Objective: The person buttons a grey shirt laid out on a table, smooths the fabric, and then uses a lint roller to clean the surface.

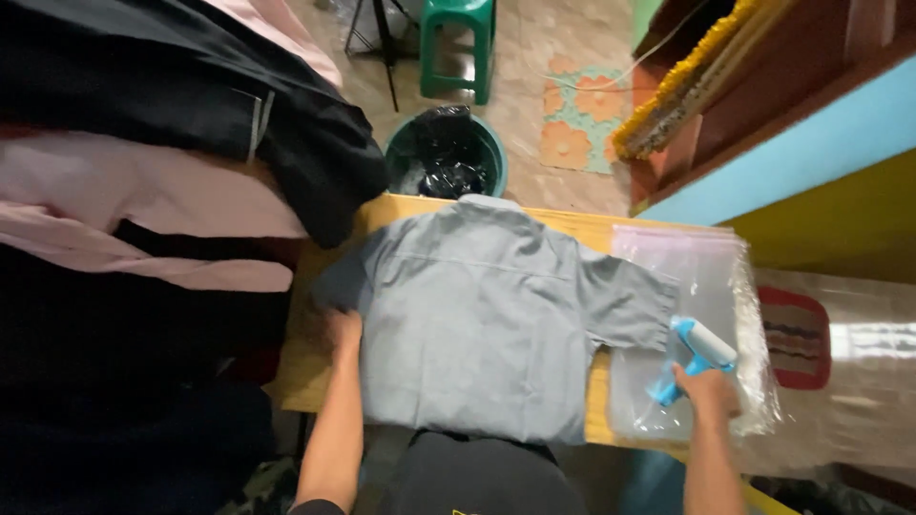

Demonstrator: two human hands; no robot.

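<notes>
A grey short-sleeved shirt (477, 315) lies spread flat, back side up, on a wooden table (303, 367). My left hand (342, 334) rests on the shirt's left edge, by the sleeve. My right hand (708, 389) grips the blue handle of a lint roller (698, 351) with a white roll. The roller is held over a stack of clear plastic bags (697, 277) to the right of the shirt.
A pile of black and pink clothes (162, 162) is heaped at the left. Beyond the table stand a dark green bin with a black liner (446, 153), a green plastic stool (458, 43) and a flowered floor mat (577, 114).
</notes>
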